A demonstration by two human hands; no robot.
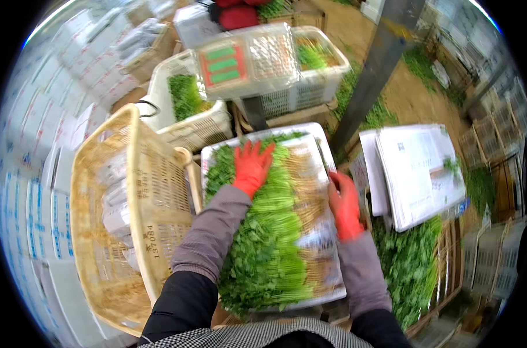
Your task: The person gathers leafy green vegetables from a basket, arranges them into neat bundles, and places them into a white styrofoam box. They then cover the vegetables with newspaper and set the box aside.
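My left hand point(252, 167), in a red rubber glove, lies with spread fingers on the leafy greens point(259, 243) near the far end of a white foam box point(324, 143). My right hand point(345, 204), gloved alike, is at the box's right rim with its fingers bent; whether it grips the rim, I cannot tell. The greens lie in bundles, leaves to the left and pale brown roots to the right, with white paper among the roots. Beyond the box stands a plastic-wrapped digital scale point(248, 61).
A yellowed plastic crate point(159, 191) holding wrapped bundles stands at left, beside stacked white boxes point(33, 108). Crates of greens point(324, 76) stand behind the scale. At right, paper sheets point(416, 174) lie over more greens point(403, 269). A metal post point(376, 65) rises beyond the box.
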